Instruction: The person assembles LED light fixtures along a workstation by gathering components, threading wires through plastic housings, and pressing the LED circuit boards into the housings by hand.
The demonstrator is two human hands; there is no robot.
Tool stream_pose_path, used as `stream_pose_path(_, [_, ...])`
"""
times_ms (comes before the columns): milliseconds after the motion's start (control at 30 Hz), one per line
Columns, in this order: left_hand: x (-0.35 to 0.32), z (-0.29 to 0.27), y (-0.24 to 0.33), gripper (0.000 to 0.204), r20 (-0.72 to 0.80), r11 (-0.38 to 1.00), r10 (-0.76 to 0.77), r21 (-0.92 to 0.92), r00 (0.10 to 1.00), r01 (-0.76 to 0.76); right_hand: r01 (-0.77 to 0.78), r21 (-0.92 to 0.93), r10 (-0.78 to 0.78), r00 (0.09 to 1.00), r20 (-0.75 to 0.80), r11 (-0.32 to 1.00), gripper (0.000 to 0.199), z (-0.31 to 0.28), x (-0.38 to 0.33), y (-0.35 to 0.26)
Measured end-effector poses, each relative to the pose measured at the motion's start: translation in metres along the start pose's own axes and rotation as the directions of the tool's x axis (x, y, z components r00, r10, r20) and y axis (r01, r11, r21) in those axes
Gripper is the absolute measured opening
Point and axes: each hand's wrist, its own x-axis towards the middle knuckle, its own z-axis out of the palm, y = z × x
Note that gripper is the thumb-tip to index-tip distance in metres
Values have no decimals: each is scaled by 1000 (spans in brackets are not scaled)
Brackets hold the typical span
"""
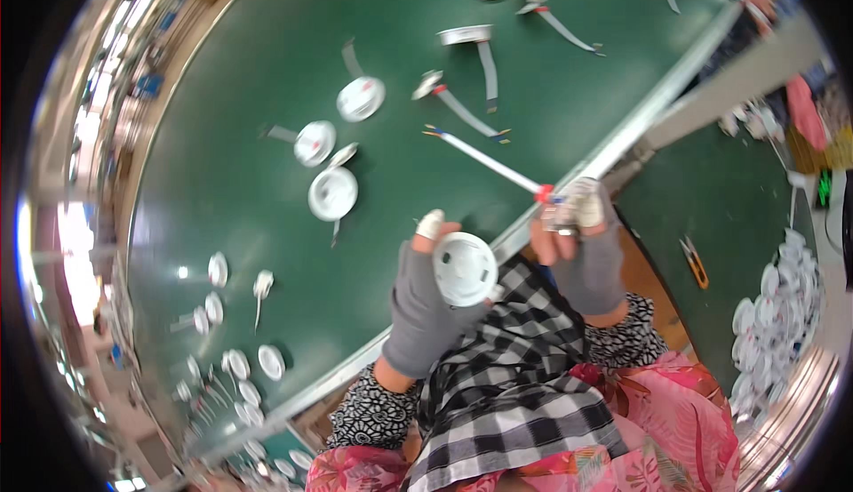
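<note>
Your left hand (420,301) is grasping a white round cover (465,270), its thumb lying near the upper rim and the other fingers mostly hidden behind. Your right hand (582,239) is curling around a small fitting (560,217); blur is hiding exactly how the fingertips are pressing. The cover is sitting in front of your left palm, over the table's near edge, apart from the fitting. It is looking like light, stiff plastic, probably smooth enough to slip, so the rim is offering the surest hold.

From the fitting, a red collar (544,193) is leading to a white cable (489,160), reaching over the green table (293,74) toward bare wire ends. The cable is seeming light and springy, its thin strands easily bent; the solid part by the collar is suiting a grip better. Farther out, more white discs (333,193) are lying scattered, while an orange-handled cutter (696,265) is resting off to your right, near a white pile (771,328).
</note>
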Motion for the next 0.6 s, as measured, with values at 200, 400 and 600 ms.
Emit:
stream_pose_path(200, [-49,-37,-5,114,16,981,-144,-132,989,145,-111,-96,132,959,249,989,30,57,-18,67])
stream_pose_path(400, [-60,-50,-29,107,41,882,48,-471,998,-23,-145,-64,158,908,388,987,39,45,-24,74])
stream_pose_path(600, [-54,-45,-28,110,-32,844,66,-532,997,-73,-97,-203,130,979,156,974,34,79,-26,65])
